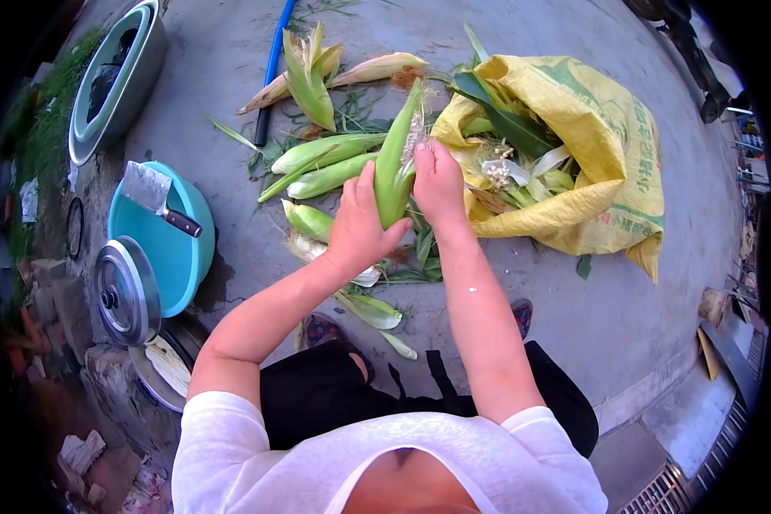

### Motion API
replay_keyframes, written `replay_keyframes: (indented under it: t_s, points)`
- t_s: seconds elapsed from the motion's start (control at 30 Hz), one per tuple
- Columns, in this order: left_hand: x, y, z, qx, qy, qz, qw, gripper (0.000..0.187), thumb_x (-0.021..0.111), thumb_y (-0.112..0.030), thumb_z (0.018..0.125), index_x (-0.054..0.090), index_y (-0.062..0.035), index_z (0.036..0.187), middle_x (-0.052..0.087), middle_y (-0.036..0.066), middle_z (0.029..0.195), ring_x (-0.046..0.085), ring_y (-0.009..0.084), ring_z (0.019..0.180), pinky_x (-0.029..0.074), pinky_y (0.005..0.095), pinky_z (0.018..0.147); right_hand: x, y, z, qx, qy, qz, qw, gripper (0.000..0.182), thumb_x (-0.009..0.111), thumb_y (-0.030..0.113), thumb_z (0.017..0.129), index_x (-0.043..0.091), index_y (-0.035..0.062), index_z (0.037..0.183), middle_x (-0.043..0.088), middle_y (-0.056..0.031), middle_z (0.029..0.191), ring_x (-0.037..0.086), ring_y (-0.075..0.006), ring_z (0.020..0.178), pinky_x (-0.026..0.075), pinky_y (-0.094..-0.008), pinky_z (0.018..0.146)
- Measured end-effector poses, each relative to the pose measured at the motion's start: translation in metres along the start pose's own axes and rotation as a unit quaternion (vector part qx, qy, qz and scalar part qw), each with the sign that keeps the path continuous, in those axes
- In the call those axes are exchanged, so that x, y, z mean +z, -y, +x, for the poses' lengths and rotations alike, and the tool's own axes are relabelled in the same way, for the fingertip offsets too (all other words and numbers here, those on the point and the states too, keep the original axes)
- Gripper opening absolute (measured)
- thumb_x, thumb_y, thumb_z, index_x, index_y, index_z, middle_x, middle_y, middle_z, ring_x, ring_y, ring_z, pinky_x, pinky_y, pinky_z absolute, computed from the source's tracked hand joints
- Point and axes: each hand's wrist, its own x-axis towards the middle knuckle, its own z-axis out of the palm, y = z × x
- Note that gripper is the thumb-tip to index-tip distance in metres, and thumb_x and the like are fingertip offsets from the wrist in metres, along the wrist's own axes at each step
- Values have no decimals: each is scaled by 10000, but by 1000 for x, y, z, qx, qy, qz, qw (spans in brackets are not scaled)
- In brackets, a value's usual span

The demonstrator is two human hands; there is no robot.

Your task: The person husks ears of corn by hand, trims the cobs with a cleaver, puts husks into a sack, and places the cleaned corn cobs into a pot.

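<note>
Your forearms reach forward, converging. Beyond your right hand (pixel 438 184) lies the yellow sack (pixel 595 137). Between both hands stands the corn ear (pixel 398 158), upright: your left hand (pixel 357 230) wraps its lower husk; your right pinches the tip.

Woven plastic sack (pixel 591 128) — glossy metal lid (pixel 128 291)

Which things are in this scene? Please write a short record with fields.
left hand: grips corn ear low down
right hand: on its husk near the top
ground: more unhusked ears, loose husks
yellow sack: open, husks inside
blue basin: cleaver across its rim
pot lid: beside the basin
</note>
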Motion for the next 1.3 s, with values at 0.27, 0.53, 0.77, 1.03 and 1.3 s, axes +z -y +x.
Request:
replay_keyframes:
  t_s: [0.27, 0.53, 0.77, 1.03, 1.3]
  points:
    - [0, 13, 19, -146, 29, -444, 884, 734, 644, -315, 811, 234, -5, 1336, 457, 162, 1184, 498, 265, 1041, 414, 365, 911, 18, -4, -15, 77, -17, 345, 935, 268, 408, 246, 966, 566, 33, 1002, 633, -44, 839, 531, -74, 721, 434, -221, 650]
    - [-6, 24, 26, -318, 106, -585, 739, 367, 516, -365, 894, 519, -52, 1087, 585, 71, 940, 565, 159, 805, 476, 318, 712, 11, 5, -36, 99, 118, 275, 949, 284, 407, 295, 967, 535, 41, 970, 490, 23, 651, 403, -41, 578, 325, -200, 514]
    - [-24, 31, 47, -307, -27, -584, 751, 314, 496, -341, 909, 559, -40, 976, 589, 62, 797, 558, 165, 672, 468, 322, 614, 16, 5, -68, 87, 191, 170, 963, 268, 447, 268, 943, 561, 42, 855, 416, 32, 598, 366, -52, 535, 313, -223, 483]
    - [-31, 62, 67, -374, -121, -586, 708, 404, 505, -395, 899, 556, -5, 990, 594, 113, 826, 568, 225, 694, 481, 368, 657, 3, 13, -106, 59, 221, 125, 965, 266, 447, 236, 941, 575, 24, 844, 444, -1, 597, 401, -75, 549, 343, -239, 511]
    - [-43, 48, 51, -282, -10, -524, 804, 432, 448, -377, 923, 513, 7, 1110, 582, 74, 913, 535, 114, 793, 439, 263, 708, -11, 1, -88, 77, 179, 186, 963, 282, 461, 277, 943, 573, 18, 943, 477, 18, 644, 424, -55, 570, 356, -210, 516]
